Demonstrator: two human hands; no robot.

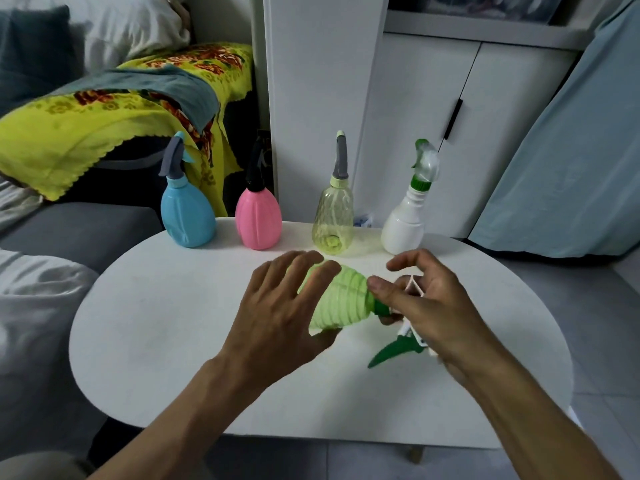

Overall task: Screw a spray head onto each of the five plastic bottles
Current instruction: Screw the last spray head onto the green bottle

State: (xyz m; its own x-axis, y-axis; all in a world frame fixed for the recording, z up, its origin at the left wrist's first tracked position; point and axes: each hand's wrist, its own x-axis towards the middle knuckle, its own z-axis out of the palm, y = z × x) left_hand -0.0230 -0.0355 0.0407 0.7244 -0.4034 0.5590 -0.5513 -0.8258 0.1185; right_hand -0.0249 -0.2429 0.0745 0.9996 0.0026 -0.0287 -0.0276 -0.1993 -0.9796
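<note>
A light green ribbed bottle (343, 299) lies tilted on its side just above the white oval table (156, 341), neck pointing right. My left hand (277, 313) is spread over its body, fingers straight, thumb below it. My right hand (433, 306) grips the spray head (394, 349) at the bottle's neck, thumb on the dark green collar; the green trigger sticks out below the hand. At the table's far edge stand a blue bottle (187, 216), a pink bottle (258, 220), a clear yellow bottle (332, 223) and a white bottle (403, 226), each with a spray head on top.
A grey sofa (69, 230) with a yellow flowered blanket (104, 116) is on the left. White cabinet doors (415, 116) stand behind the table, and a pale blue curtain (571, 150) hangs at the right. Tiled floor shows below the table's near edge.
</note>
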